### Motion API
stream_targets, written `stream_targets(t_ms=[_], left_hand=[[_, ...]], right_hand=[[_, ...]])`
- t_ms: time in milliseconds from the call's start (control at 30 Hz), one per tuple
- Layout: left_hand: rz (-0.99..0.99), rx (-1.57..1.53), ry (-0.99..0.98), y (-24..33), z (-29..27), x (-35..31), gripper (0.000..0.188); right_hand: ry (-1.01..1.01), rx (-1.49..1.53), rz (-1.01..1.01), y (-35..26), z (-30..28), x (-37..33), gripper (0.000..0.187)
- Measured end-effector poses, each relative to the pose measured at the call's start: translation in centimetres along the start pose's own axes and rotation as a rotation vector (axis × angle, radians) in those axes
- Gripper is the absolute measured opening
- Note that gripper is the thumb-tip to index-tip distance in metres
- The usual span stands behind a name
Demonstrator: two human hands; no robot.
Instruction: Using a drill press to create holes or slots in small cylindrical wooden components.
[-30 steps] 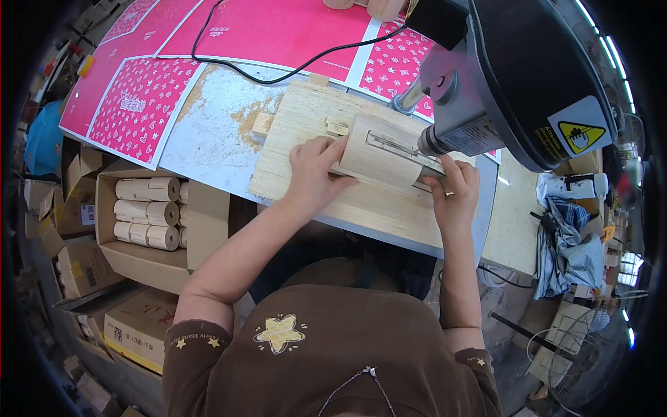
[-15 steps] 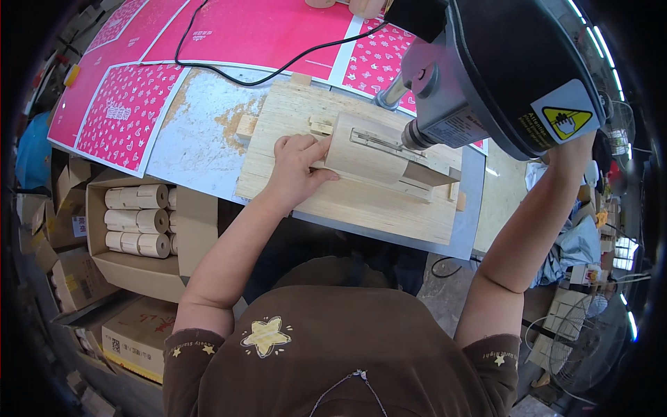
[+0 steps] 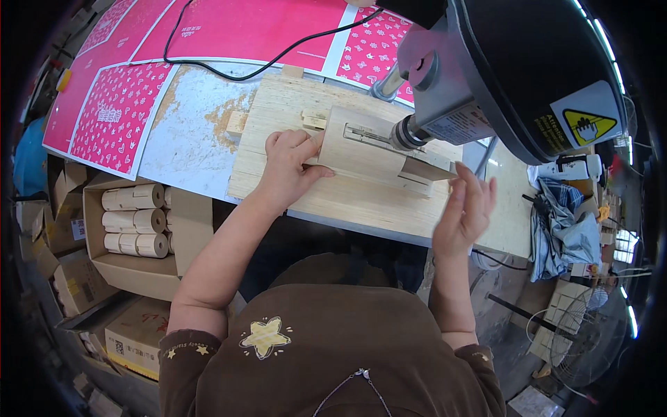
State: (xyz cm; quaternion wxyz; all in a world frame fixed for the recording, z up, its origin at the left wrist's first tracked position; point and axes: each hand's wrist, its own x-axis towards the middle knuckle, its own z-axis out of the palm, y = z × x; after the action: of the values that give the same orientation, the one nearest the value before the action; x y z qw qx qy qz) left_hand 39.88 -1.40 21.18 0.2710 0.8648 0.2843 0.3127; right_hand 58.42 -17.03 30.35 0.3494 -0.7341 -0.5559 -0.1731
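A pale, rounded wooden piece (image 3: 354,156) with a long cut slot on top lies in a jig on a flat wooden board (image 3: 271,167). My left hand (image 3: 288,163) grips its left end, thumb in front and fingers curled behind. At the far right end, my right hand (image 3: 467,208) is raised by a thin flat plate (image 3: 431,169), fingers apart and a little blurred; whether the fingertips touch it is hard to tell. Directly over the slot stands the chuck (image 3: 406,133) of a black and grey drill press (image 3: 514,76). The drill bit's tip is hidden.
Pink patterned sheets (image 3: 257,31) cover the back of the table, crossed by a black cable (image 3: 278,61). Sawdust lies left of the board. A cardboard box (image 3: 132,267) of wooden cylinders (image 3: 132,221) stands at lower left. A wire fan (image 3: 583,340) is at right.
My right hand has come down from the right side of the drill press to the wooden piece's right end. My left hand keeps its hold.
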Motion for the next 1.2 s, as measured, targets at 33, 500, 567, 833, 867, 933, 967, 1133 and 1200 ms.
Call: stream_targets(t_ms=[33, 500, 567, 833, 867, 933, 967, 1133, 1200], left_hand=[[0.001, 0.0, -0.001, -0.1, 0.0, 0.0, 0.05], [0.044, -0.035, 0.037, 1.8, 2.7, 0.6, 0.062], [0.042, -0.044, 0.027, 1.9, 3.2, 0.8, 0.064], [0.018, -0.038, 0.024, 1.8, 2.9, 0.3, 0.064], [0.022, -0.034, 0.012, 1.8, 2.9, 0.4, 0.064], [0.017, -0.025, -0.002, 1.8, 3.2, 0.4, 0.064], [0.028, -0.027, 0.008, 1.8, 3.2, 0.5, 0.064], [0.045, -0.046, 0.039, 1.9, 3.3, 0.5, 0.064], [0.045, -0.04, 0.031, 1.9, 3.3, 0.6, 0.063]], right_hand=[[0.001, 0.0, 0.001, 0.6, 0.8, 0.0, 0.018], [0.405, -0.19, -0.455, 4.4, -5.2, 17.0, 0.022], [0.358, -0.109, -0.343, 3.7, -5.8, 16.7, 0.021], [0.277, 0.206, 0.124, -2.5, -6.0, 6.7, 0.022], [0.205, 0.212, 0.048, -2.2, -5.7, 5.1, 0.02], [0.078, 0.223, 0.011, -1.2, -4.1, 2.5, 0.018], [0.026, 0.221, 0.047, -0.8, -3.2, 1.3, 0.018], [0.253, 0.209, -0.186, 2.0, 2.4, 0.2, 0.016], [0.232, 0.206, -0.222, 2.6, 2.2, 0.2, 0.016]])
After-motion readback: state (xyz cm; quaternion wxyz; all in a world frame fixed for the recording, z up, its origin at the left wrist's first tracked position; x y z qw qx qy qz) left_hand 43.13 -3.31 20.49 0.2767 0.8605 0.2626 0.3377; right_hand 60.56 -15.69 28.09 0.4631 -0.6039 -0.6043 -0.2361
